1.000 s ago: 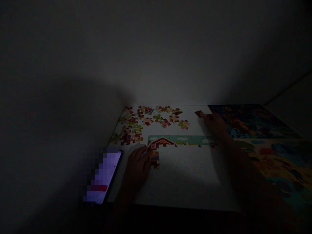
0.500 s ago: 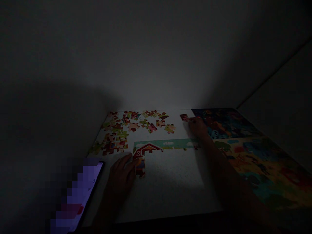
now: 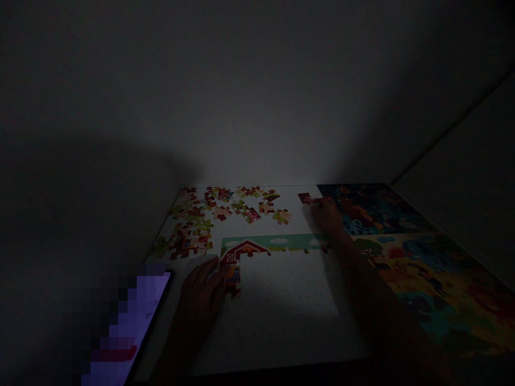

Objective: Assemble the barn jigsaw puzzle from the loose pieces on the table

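Note:
On the white table, my left hand [image 3: 204,287] lies flat with its fingers stretched out, the fingertips at the left edge of a partly joined jigsaw puzzle [image 3: 281,243]. The puzzle shows a red barn roof and a strip of green-blue sky with clouds, and a short column of pieces [image 3: 232,281] runs down beside my fingers. Farther back on the right, my right hand [image 3: 326,215] is closed in a pinch at the right side of a dark red puzzle piece [image 3: 306,199]. Dim light hides the exact finger contact.
Many loose puzzle pieces [image 3: 193,214] lie scattered across the table's back left. Two finished-looking pictures, a dark blue one [image 3: 374,206] and a yellow one [image 3: 434,268], cover the right side. A lit phone [image 3: 140,327], partly pixelated, stands at the front left. A wall [image 3: 249,107] rises behind.
The whole scene sits slightly lower in the view. Both hands and the dark red piece keep nearly the same places on the table.

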Demonstrator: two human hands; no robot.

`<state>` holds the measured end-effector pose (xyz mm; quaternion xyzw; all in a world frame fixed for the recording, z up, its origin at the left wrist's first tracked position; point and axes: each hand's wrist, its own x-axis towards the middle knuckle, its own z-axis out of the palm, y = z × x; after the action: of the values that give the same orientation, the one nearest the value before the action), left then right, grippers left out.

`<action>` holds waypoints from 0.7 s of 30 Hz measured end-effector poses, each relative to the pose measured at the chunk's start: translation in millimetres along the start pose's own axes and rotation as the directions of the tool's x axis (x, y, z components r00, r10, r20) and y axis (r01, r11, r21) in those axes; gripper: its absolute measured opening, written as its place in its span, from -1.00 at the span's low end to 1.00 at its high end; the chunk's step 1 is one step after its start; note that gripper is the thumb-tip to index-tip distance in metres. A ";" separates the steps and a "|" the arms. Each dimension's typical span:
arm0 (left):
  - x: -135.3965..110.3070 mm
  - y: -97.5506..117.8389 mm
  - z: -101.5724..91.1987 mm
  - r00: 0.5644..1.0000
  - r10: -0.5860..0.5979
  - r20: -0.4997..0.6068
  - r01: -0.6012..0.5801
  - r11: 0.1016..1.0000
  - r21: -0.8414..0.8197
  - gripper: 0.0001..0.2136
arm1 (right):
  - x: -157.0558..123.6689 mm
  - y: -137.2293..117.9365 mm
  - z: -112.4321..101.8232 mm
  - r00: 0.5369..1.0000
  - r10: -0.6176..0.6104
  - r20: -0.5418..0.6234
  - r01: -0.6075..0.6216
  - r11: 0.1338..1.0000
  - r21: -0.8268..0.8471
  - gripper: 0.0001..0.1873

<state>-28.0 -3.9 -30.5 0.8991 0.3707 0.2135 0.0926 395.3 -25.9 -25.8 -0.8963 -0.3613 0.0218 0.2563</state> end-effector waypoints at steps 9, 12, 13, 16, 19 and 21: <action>1.0 -0.9 1.7 0.999 0.015 -0.030 -0.015 1.000 -0.006 -0.66 | -5.9 -6.3 9.5 0.977 -0.215 0.003 0.213 0.966 0.146 -0.66; 1.5 -1.5 2.0 0.999 0.017 -0.035 -0.017 1.000 -0.001 -0.66 | -8.9 -12.1 11.6 0.961 -0.276 0.017 0.270 0.951 0.152 -0.72; 1.6 -1.5 2.0 0.999 0.018 -0.035 -0.018 1.000 0.000 -0.66 | -9.8 -14.5 11.7 0.955 -0.294 0.027 0.287 0.945 0.157 -0.73; 2.1 -1.7 2.2 0.999 0.018 -0.032 -0.018 1.000 0.004 -0.66 | -12.4 -22.1 11.5 0.943 -0.325 0.066 0.310 0.936 0.168 -0.72; 2.6 -3.9 3.0 0.999 0.011 -0.030 -0.010 1.000 0.018 -0.66 | -16.2 -30.3 12.5 0.923 -0.370 0.109 0.350 0.922 0.169 -0.72; 3.4 -6.7 3.2 0.999 0.021 -0.041 -0.020 0.999 0.027 -0.67 | -19.8 -35.1 14.5 0.894 -0.432 0.119 0.407 0.895 0.183 -0.70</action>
<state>-28.6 3.3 -34.5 0.8993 0.3663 0.2281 0.0707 355.2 -11.3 -24.6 -0.7699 -0.5628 0.0640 0.2939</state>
